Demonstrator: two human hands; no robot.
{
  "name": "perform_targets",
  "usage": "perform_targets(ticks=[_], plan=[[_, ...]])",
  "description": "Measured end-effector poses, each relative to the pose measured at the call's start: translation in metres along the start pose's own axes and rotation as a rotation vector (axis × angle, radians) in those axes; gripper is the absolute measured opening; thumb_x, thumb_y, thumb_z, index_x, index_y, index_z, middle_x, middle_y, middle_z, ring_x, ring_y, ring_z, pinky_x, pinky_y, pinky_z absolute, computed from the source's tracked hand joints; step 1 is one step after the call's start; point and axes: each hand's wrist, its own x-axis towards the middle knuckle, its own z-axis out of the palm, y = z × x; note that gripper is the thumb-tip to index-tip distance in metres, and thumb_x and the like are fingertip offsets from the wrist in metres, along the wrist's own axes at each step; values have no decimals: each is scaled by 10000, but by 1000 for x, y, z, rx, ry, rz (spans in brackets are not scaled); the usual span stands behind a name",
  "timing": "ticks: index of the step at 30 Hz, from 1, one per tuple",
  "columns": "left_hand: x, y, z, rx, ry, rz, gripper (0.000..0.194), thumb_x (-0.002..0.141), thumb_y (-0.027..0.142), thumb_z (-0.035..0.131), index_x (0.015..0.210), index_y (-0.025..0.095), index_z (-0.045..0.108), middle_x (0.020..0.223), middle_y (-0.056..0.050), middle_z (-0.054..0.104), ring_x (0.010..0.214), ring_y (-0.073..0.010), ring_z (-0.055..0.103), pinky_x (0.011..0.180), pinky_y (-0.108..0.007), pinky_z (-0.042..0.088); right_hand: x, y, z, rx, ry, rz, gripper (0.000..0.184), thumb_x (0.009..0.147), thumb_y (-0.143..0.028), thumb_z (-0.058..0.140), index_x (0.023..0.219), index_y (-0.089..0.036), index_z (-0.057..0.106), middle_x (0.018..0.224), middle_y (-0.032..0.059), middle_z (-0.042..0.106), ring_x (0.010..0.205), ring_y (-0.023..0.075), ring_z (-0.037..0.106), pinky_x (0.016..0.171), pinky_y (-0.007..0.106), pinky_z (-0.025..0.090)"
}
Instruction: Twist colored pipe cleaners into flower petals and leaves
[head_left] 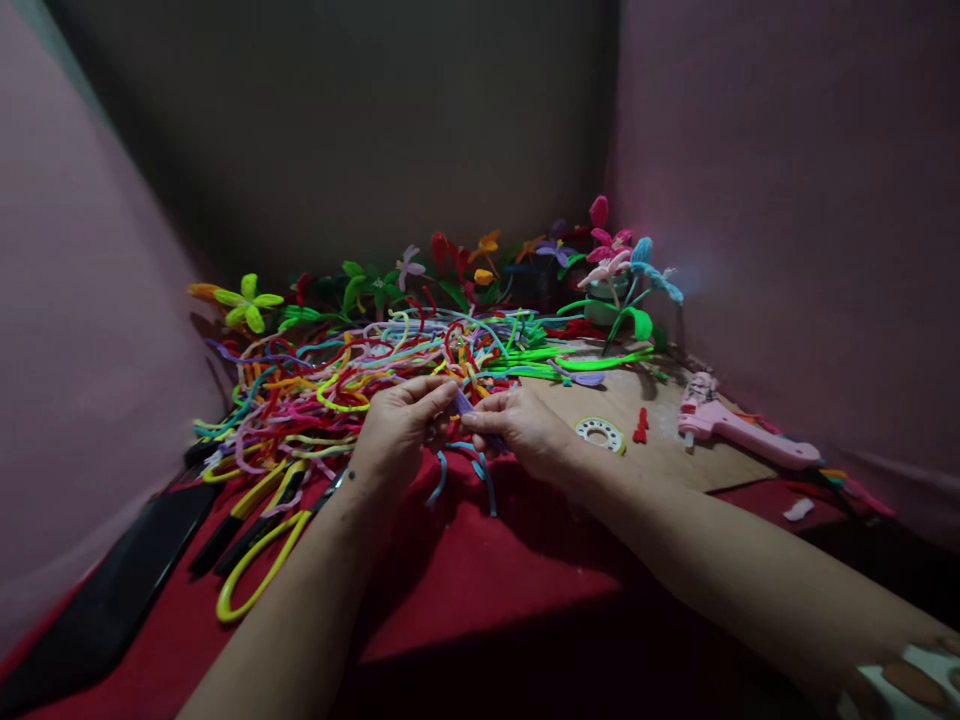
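Note:
Between my two hands is a small purple pipe cleaner piece (462, 402), perhaps a petal, mostly covered by fingers. My left hand (409, 420) pinches its left end between thumb and forefinger. On the other end, my right hand (517, 425) is closed with the thumb pressed on top. Both hands are above the front edge of a big heap of colourful pipe cleaners (300, 390). Just below them, light blue pipe cleaner ends (480, 470) stick out over the red cloth.
Yellow-handled scissors (262, 575) and pliers (251, 495) lie at left near a black flat object (112, 590). On a brown board (675, 455) at right are a white tape roll (600, 433) and a pink glue gun (750, 430). Pipe cleaner flowers (247, 303) line the back.

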Motion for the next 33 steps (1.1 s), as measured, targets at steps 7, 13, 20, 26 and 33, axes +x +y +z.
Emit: perform_targets(ticks=[7,13,20,26,33], plan=[[4,2,-8,193,24,57,203,642,311,675,686,134,585,442,47,496,355,-45,398,358,-162,285,0,0,-2,-36,-62,23,125,661,-187,603,571,-101,592,433,-21,510,367,43,400,398,192,285],[1,4,-8,269,28,48,218,651,340,652,672,135,584,426,32,517,334,-66,420,336,-176,300,-1,-3,-1,-22,-75,52,111,634,-192,624,576,-100,603,436,-19,523,377,46,407,400,193,278],[-1,-2,3,393,254,191,165,644,286,643,612,133,590,427,54,472,356,-41,377,357,-168,278,-1,-1,1,-62,6,20,163,635,-194,612,506,-116,552,398,-17,519,341,51,408,380,189,295],[4,-4,-6,68,-88,-76,232,627,340,679,701,134,604,418,67,421,338,-31,322,345,-168,222,-1,0,-1,-39,10,42,153,644,-199,602,524,-125,545,406,-13,542,328,55,423,375,186,326],[5,-3,-10,226,23,-27,244,627,357,679,608,127,600,388,38,462,317,-42,336,331,-179,199,-1,0,-1,62,-83,93,106,662,-198,610,629,-97,603,508,23,610,403,85,530,413,192,400]])
